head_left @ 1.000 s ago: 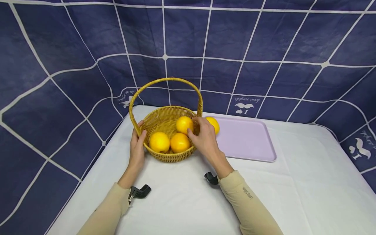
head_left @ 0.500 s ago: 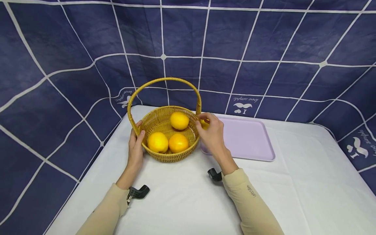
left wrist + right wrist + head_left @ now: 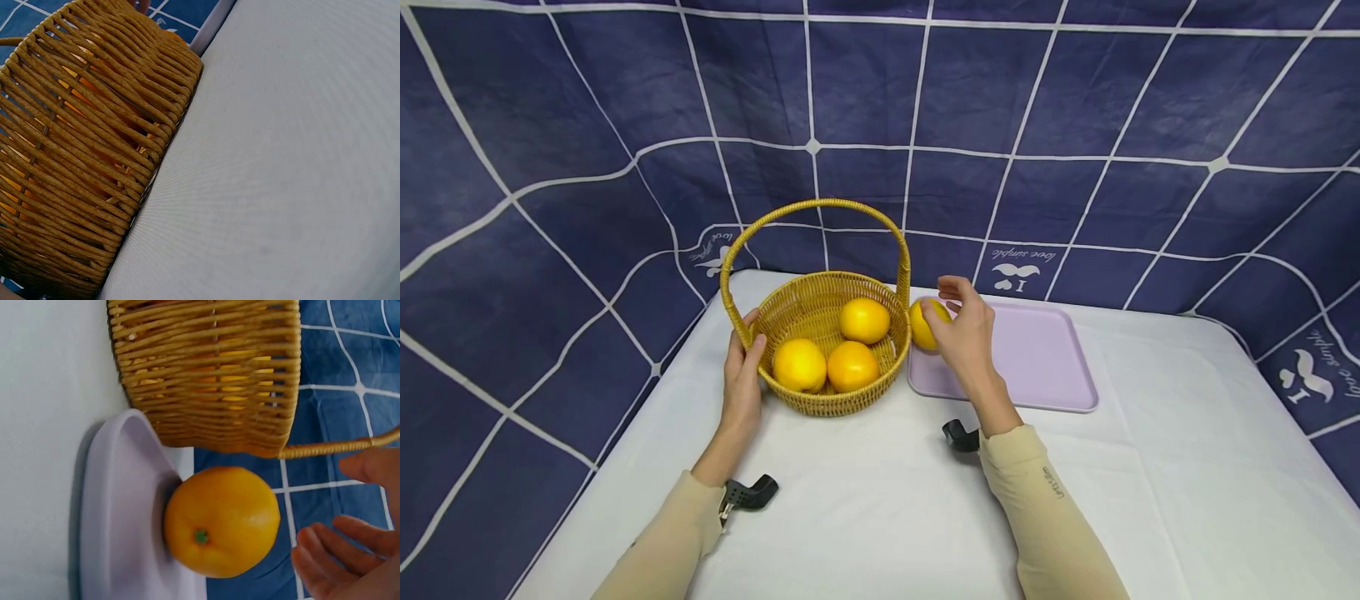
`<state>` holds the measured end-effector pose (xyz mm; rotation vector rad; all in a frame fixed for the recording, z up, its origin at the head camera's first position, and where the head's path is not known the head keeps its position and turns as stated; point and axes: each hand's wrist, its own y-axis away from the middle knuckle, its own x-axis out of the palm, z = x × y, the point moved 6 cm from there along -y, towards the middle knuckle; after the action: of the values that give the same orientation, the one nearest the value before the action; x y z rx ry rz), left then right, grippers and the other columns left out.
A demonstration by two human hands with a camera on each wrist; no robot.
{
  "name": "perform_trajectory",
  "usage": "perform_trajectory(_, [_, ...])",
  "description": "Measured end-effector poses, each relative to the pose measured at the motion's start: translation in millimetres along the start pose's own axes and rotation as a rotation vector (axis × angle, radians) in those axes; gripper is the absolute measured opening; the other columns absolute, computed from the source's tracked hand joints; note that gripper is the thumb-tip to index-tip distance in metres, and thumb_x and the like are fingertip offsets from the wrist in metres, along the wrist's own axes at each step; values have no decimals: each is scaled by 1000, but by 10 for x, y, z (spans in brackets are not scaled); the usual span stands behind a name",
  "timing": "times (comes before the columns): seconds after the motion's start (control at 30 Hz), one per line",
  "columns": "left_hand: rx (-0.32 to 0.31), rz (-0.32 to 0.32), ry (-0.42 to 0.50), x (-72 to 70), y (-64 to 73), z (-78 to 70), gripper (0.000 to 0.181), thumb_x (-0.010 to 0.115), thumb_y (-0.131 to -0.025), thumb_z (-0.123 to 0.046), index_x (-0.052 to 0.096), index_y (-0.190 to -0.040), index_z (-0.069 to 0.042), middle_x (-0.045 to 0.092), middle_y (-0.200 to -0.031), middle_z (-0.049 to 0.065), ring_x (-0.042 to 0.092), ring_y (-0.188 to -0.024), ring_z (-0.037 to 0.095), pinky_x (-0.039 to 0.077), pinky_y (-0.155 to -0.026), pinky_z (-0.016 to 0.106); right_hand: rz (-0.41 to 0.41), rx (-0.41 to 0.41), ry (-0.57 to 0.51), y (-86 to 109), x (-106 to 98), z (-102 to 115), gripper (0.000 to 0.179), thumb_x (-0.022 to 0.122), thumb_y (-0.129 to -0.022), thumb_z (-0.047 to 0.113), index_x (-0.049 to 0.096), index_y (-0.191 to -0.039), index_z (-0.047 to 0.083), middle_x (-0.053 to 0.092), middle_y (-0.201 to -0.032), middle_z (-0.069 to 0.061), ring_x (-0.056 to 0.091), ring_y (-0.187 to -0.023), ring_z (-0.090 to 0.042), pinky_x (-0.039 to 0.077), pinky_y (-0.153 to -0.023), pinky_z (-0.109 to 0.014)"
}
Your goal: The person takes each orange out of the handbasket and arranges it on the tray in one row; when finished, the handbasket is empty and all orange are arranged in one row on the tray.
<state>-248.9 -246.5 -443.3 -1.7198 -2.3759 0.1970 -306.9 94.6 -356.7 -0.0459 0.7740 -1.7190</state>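
Observation:
A wicker basket (image 3: 831, 404) with a tall arched handle stands on the white-covered table. Three oranges lie inside it: one at the front left (image 3: 800, 365), one at the front right (image 3: 853, 367) and one at the back (image 3: 864, 321). My left hand (image 3: 743, 379) holds the basket's left side, thumb at the rim beside the handle's foot. Another orange (image 3: 222, 522), its green stem end showing, sits at the left end of a lilac tray (image 3: 1037, 358). Over that orange, fingers spread and holding nothing, is my right hand (image 3: 964, 329); the right wrist view shows its fingertips apart from the fruit.
The tray lies close against the basket's right side. Behind the table hangs a dark blue cloth (image 3: 1075, 100) with white grid lines, which also runs down the left side. White tablecloth (image 3: 865, 500) extends in front of the basket and right of the tray.
My right hand has let go of the back orange inside the basket and moved right, over the rim to the orange on the tray. My left hand stays on the basket.

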Motion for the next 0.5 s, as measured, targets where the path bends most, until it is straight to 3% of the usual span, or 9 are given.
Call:
perform_trajectory(0.3, [-6,12,6,-18,7,-11,50,47,-113,-29,40,-162,-20,39,-168,-1,32,-156,17,19,-131,37,223,174,207,56,174,-355,63,81,-91,25,57,-145,2,65,-141,-22,61,-128,-39,47,-112,-52])
perform_trajectory(0.5, [-12,17,12,0,17,-3,51,46,-113,-29,39,-162,-20,38,-168,-1,31,-156,18,19,-131,36,275,212,197,99,204,-488,66,84,-89,23,56,-146,6,65,-142,-17,63,-124,-38,49,-111,-51])
